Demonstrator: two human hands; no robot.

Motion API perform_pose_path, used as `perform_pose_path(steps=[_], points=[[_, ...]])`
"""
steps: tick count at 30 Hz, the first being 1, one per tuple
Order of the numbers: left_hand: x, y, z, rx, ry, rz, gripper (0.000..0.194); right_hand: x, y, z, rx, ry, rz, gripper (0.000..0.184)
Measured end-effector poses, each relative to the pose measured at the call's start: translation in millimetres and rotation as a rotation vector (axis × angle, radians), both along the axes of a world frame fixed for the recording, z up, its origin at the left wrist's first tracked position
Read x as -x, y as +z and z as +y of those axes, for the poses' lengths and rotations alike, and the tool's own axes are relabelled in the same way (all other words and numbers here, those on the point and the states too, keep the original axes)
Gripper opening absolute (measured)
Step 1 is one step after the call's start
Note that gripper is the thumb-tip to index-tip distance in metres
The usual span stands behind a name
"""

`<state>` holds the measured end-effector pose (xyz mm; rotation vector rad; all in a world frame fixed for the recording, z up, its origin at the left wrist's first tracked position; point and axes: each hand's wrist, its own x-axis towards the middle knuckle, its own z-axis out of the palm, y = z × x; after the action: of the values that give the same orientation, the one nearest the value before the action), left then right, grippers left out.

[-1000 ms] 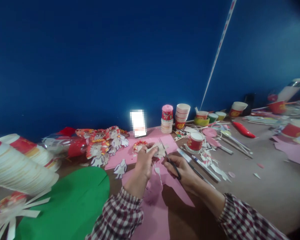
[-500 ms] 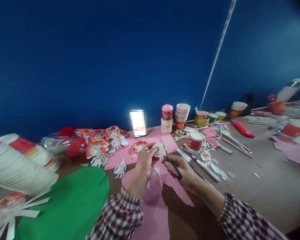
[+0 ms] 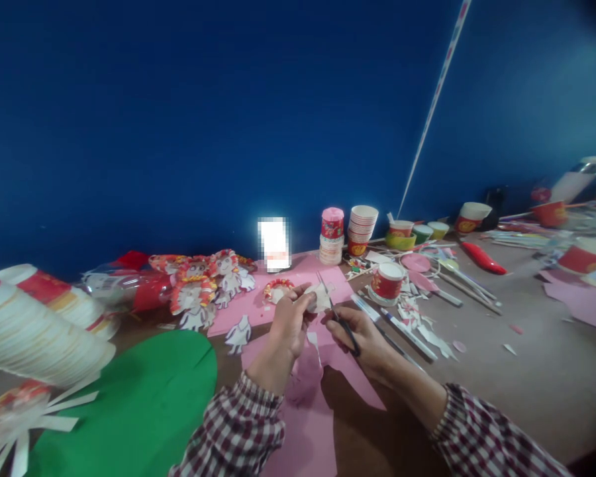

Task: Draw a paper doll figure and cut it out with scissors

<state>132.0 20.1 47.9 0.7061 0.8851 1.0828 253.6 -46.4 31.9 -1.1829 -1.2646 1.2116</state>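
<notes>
My left hand (image 3: 292, 317) pinches a small piece of white paper (image 3: 318, 298) between thumb and fingers. Dark-handled scissors (image 3: 346, 331) are gripped in my right hand (image 3: 363, 338), their blades pointing up and away against the paper's right edge. Pink paper (image 3: 305, 417) lies under both hands, with a white scrap (image 3: 313, 340) on it. Just beyond my left hand sits a small ring-shaped piece with a red and yellow border (image 3: 277, 290). A white paper cut-out figure (image 3: 239, 336) lies to the left.
Paper cups lean in a long stack (image 3: 40, 331) at the left, beside a green sheet (image 3: 144, 397). Decorated paper figures (image 3: 193, 298) stand behind. Right of my hands are a red cup (image 3: 388, 281), markers (image 3: 407, 334) and paper scraps (image 3: 427, 334). A blue wall (image 3: 203, 119) rises behind.
The white paper has turned slightly in my left hand against the scissor blades. Both hands otherwise stay nearly in place.
</notes>
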Motion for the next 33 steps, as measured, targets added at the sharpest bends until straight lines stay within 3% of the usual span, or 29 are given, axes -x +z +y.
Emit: perform_pose_path(steps=[10, 20, 33], points=[[-1, 9.8, -6, -0.049, -0.070, -0.074, 0.022, -1, -5.4, 2, -0.003, -0.005, 0.025, 0.027], [-2, -2.3, -6, -0.079, -0.108, -0.102, 0.012, -2, -6.5, 4, 0.000, -0.019, 0.060, 0.027], [-6, 2.7, -12, -0.098, -0.125, -0.035, 0.014, -1, -3.9, 3, -0.004, -0.028, 0.106, 0.030]])
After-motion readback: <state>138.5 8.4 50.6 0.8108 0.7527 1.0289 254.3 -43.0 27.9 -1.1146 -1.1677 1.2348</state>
